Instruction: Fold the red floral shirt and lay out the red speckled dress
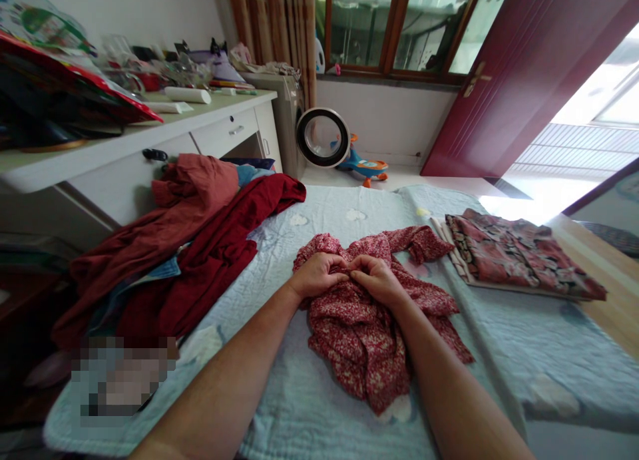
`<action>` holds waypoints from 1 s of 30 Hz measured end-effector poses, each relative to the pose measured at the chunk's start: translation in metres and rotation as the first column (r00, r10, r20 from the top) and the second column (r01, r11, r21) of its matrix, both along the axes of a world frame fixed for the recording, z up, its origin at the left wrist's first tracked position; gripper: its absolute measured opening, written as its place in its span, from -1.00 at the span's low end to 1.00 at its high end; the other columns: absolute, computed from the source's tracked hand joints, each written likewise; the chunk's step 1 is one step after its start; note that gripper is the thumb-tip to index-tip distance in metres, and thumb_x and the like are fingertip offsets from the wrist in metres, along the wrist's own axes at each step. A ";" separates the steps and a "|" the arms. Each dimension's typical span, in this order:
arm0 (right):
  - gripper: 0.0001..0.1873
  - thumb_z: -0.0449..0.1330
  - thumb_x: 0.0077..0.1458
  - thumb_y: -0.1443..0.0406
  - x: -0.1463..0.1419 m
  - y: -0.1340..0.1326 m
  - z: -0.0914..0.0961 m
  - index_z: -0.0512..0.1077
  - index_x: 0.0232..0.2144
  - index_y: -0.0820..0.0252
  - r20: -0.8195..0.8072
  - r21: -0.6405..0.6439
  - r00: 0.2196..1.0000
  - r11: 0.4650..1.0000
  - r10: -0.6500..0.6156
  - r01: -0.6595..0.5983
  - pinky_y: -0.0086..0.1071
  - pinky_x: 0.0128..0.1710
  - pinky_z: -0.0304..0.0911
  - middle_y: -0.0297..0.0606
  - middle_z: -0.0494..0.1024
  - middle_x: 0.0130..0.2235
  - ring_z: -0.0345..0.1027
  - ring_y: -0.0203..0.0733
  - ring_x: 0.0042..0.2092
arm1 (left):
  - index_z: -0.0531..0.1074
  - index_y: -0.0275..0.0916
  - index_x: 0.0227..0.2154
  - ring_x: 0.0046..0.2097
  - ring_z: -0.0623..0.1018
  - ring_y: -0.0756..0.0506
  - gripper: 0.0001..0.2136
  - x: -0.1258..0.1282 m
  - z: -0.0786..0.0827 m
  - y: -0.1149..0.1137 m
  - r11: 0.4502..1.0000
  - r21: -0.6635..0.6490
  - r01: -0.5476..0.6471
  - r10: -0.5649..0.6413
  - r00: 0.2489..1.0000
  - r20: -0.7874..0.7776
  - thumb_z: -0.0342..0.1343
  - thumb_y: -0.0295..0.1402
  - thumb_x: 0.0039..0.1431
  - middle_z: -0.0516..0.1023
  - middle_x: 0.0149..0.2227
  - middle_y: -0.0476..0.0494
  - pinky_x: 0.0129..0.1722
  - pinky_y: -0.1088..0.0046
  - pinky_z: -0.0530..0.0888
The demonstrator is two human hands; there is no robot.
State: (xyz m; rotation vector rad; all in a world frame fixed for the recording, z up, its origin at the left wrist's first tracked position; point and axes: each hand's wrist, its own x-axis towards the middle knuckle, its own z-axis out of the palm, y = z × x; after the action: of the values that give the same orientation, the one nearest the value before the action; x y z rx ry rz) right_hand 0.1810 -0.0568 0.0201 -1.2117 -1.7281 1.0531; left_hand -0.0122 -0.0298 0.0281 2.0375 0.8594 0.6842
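A red garment with a small pale floral print [359, 340] lies crumpled on the light blue bed cover [299, 393]; one long sleeve reaches to the right. My left hand [319, 273] pinches its upper front near the middle. Right beside it, my right hand [377, 279] pinches the same spot, fingertips of both hands nearly touching. Whatever small part sits between the fingertips is too small to make out. To the right lies a folded stack of patterned cloth [524, 253], apart from the garment.
Dark red clothes [214, 267] and a rust-coloured garment [200, 187] are heaped along the left side. Behind them stands a cluttered white desk [210, 137]. A washing machine with its round door [342, 138] open, a toy ride-on [367, 166] and a red door [479, 67] are farther back.
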 end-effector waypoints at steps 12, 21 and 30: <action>-0.81 0.23 -0.04 0.19 0.006 0.001 -0.003 0.41 -0.41 0.20 -0.169 -0.157 0.983 0.983 0.066 -0.093 -0.48 -0.48 0.07 -0.41 0.39 -0.48 0.15 -0.37 -0.47 | 0.54 -0.28 -0.27 -0.26 0.53 -0.06 -0.83 0.000 0.003 -0.002 0.999 -0.029 0.030 -0.030 1.000 0.002 0.17 -0.33 0.11 0.60 -0.30 -0.06 -0.22 0.47 0.39; -0.83 0.22 -0.05 0.20 0.004 0.000 0.001 0.40 -0.43 0.19 -0.154 -0.149 0.987 0.987 0.044 -0.067 -0.49 -0.50 0.07 -0.43 0.37 -0.50 0.13 -0.37 -0.48 | 0.53 -0.28 -0.35 -0.31 0.50 -0.05 -0.81 0.001 0.002 -0.003 1.000 -0.009 -0.014 0.014 1.000 -0.026 0.18 -0.24 0.12 0.57 -0.36 -0.05 -0.28 0.48 0.37; -0.82 0.23 -0.04 0.20 0.007 0.000 -0.004 0.40 -0.42 0.19 -0.201 -0.166 0.978 0.982 0.058 -0.092 -0.49 -0.47 0.06 -0.43 0.37 -0.48 0.14 -0.37 -0.47 | 0.52 -0.28 -0.37 -0.28 0.51 -0.05 -0.89 0.002 0.009 -0.005 1.000 0.015 0.006 -0.006 1.000 -0.017 0.18 -0.35 0.10 0.58 -0.35 -0.05 -0.25 0.48 0.36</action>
State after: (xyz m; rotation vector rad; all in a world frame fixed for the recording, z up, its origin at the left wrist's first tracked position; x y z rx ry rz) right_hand 0.1882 -0.0565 0.0163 -1.1136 -1.5659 1.3463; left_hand -0.0098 -0.0344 0.0374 2.0615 0.8602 0.6735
